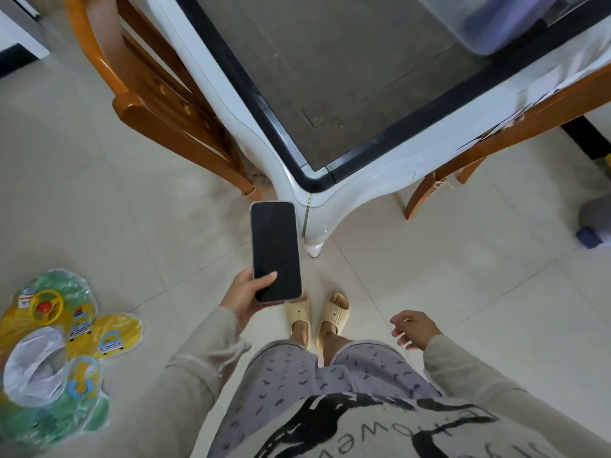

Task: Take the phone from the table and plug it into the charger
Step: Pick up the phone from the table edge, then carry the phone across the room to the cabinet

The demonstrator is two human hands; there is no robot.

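Note:
A black phone [275, 251] with a dark screen and a pale case is held upright over the floor, just in front of the table's corner. My left hand [245, 294] grips its lower end, thumb lying across the screen. My right hand [415, 328] hangs free at my side to the right, fingers loosely spread with nothing in them. The white table [380, 166] with a black rim and dark glass top fills the upper middle. No charger is in view.
Wooden chairs stand at the table's left [155, 104] and right [463, 166] sides. A deflated yellow-green inflatable toy [56, 345] lies on the tiled floor at the left. A clear plastic box [496, 21] sits on the tabletop. My feet in beige slippers [317, 319] are below the phone.

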